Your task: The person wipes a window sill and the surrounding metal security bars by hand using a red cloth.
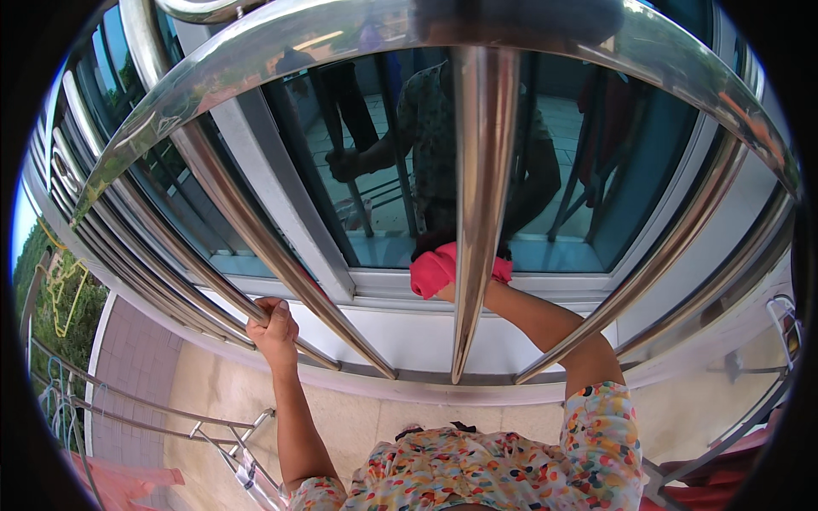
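Observation:
My left hand (pixel 273 326) is wrapped around a stainless steel bar (pixel 220 284) of the window grille. My right arm reaches between the bars. Behind the middle bar (pixel 482 179), my right hand (pixel 447 292) holds a bright pink cloth (pixel 432 271) at the bottom of the window glass (pixel 562 249). Cloth and bar hide most of that hand's fingers. Just below the cloth runs the white sliding-window frame (pixel 396 285). The dark pane reflects my body and arms.
A thick curved steel rail (pixel 255 83) crosses above. The bars stand on a pale ledge (pixel 434 393). Behind me on the left is a metal drying rack (pixel 211 429) with hangers (pixel 56 396) and pink fabric (pixel 134 479). Dark red fabric (pixel 716 466) hangs at the lower right.

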Available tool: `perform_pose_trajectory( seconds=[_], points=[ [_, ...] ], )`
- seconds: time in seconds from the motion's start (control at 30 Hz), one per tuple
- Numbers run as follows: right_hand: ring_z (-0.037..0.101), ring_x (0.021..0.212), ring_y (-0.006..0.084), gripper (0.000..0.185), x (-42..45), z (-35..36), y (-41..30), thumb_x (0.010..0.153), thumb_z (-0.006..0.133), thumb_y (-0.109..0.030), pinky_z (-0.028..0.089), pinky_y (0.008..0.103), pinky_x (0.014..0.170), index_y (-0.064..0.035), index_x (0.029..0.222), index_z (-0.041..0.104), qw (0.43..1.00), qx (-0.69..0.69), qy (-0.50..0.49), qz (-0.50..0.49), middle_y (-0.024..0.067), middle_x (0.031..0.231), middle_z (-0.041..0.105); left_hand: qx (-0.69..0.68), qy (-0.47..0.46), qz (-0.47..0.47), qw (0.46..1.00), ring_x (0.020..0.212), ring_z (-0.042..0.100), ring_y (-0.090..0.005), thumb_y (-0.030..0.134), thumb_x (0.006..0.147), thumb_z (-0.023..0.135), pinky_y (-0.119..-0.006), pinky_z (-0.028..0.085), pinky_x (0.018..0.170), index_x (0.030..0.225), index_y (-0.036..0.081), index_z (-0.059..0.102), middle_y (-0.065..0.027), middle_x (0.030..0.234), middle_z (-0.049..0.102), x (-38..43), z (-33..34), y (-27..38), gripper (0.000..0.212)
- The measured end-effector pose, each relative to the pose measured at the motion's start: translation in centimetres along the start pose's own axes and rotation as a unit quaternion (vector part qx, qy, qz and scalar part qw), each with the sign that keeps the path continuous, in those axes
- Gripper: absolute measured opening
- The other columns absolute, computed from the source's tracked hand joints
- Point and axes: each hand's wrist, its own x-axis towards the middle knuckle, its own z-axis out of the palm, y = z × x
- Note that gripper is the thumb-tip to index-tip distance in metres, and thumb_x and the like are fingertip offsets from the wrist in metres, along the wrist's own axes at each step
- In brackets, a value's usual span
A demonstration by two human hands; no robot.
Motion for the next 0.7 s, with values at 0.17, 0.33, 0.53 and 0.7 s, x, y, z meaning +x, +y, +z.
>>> perform_pose_trajectory(
  seconds=[0.17, 0.33, 0.53, 0.7],
  points=[
    [0.054, 0.076, 0.0210, 0.014, -4.4, 0.1, 0.5, 0.080, 0.043, -0.019, 0.043, 0.0338, 0.069, -0.0099, 0.077, 0.053, 0.979, 0.030, -0.199, 0.017, 0.0080, 0.076, 0.055, -0.009, -0.016, 0.001, 1.000, 0.037, 0.033, -0.0050, 0.007, 0.076, 0.059, -0.018, 0.023, 0.033, 0.076, 0.000, 0.050, -0.0004, 0.053, 0.043, 0.3, -0.6, -0.8, 0.011],
    [0.052, 0.092, 0.0243, 0.023, -5.9, -6.3, 0.2, 0.074, 0.052, -0.023, 0.043, 0.0344, 0.079, -0.0102, 0.093, 0.054, 0.983, -0.050, -0.122, 0.131, 0.0091, 0.098, 0.055, -0.002, -0.022, 0.011, 1.000, 0.037, 0.030, -0.0045, 0.003, 0.076, 0.055, -0.018, 0.021, 0.033, 0.075, 0.000, 0.048, 0.0001, 0.051, 0.040, 0.4, -1.8, -0.8, 0.008],
    [0.052, 0.085, 0.0349, 0.026, -4.9, -14.3, 4.5, 0.063, 0.056, -0.004, 0.042, 0.0413, 0.078, -0.0067, 0.089, 0.059, 0.906, -0.286, 0.288, 0.119, 0.0168, 0.090, 0.055, 0.006, -0.029, 0.004, 1.000, 0.036, 0.030, -0.0048, 0.006, 0.076, 0.056, -0.019, 0.021, 0.032, 0.076, 0.001, 0.049, 0.0009, 0.049, 0.038, 0.2, -0.7, -0.8, 0.009],
    [0.055, 0.064, 0.0301, 0.010, -0.3, -26.3, 6.5, 0.078, 0.053, -0.011, 0.041, 0.0332, 0.057, -0.0019, 0.077, 0.057, 0.754, -0.264, 0.547, 0.251, 0.0143, 0.071, 0.056, 0.000, -0.035, 0.003, 0.999, 0.036, 0.027, -0.0035, 0.005, 0.076, 0.054, -0.018, 0.020, 0.031, 0.078, 0.001, 0.048, 0.0020, 0.050, 0.037, 0.3, -1.2, -1.0, 0.007]
  ],
)
